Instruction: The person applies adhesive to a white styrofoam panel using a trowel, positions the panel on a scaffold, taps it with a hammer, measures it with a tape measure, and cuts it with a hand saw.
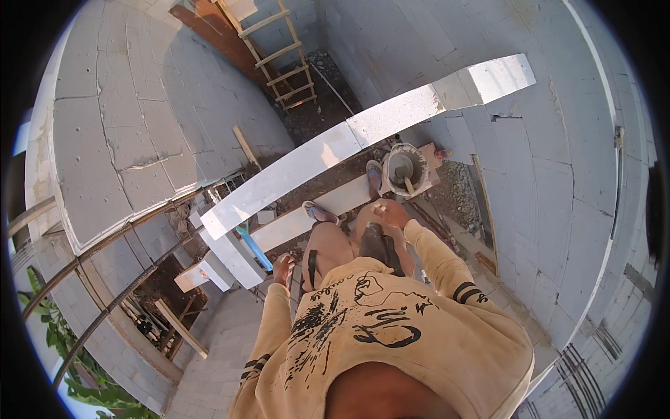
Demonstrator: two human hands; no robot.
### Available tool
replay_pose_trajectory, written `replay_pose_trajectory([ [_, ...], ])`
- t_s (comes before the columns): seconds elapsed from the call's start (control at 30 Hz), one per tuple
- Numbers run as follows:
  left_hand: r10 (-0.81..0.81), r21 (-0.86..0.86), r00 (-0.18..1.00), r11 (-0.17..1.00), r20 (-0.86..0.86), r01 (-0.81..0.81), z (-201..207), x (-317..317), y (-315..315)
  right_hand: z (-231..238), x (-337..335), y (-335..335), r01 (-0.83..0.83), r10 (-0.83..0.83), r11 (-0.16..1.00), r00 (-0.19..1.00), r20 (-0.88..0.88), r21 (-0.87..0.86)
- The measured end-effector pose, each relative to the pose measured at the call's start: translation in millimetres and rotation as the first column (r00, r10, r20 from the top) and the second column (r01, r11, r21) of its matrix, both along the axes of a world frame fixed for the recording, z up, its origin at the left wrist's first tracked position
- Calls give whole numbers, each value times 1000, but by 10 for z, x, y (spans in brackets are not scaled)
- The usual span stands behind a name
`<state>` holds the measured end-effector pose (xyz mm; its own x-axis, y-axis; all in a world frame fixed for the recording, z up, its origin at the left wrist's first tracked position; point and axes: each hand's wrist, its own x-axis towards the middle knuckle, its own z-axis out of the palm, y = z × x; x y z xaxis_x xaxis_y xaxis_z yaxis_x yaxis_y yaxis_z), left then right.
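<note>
My left hand [284, 269] hangs beside my left knee with its fingers loosely bent and slightly apart, holding nothing that I can see. Close to it, a long blue tool [255, 248] leans against pale blocks [237, 257]; its kind is unclear. My right hand [392, 212] is over my right thigh with its fingers curled in; what they hold, if anything, is hidden. Ahead of my legs runs a narrow wall of pale blocks [317, 155]. A bucket [407, 170] of grey mortar with a wooden-handled tool [409, 186] in it stands beyond my right hand.
My sandaled feet are on or beside a pale plank [347, 198]. A wooden ladder [279, 53] leans in the far corner. Block walls [551, 181] rise on both sides. Steel bars [112, 305] cross at left, near a loose wooden board [181, 328].
</note>
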<state>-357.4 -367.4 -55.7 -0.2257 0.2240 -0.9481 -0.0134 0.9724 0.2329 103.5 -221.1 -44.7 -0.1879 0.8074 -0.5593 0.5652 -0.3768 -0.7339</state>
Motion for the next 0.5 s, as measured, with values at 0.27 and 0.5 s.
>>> replay_pose_trajectory([
  [0.27,-729,181,680,661,-73,728,-1205,802,1460,-1813,1230,-1243,466,-316,852,820,477,-237],
  [0.5,-778,195,559,619,288,761,-1864,2781,2665,-3119,1834,-1263,636,-492,771,615,616,-18],
])
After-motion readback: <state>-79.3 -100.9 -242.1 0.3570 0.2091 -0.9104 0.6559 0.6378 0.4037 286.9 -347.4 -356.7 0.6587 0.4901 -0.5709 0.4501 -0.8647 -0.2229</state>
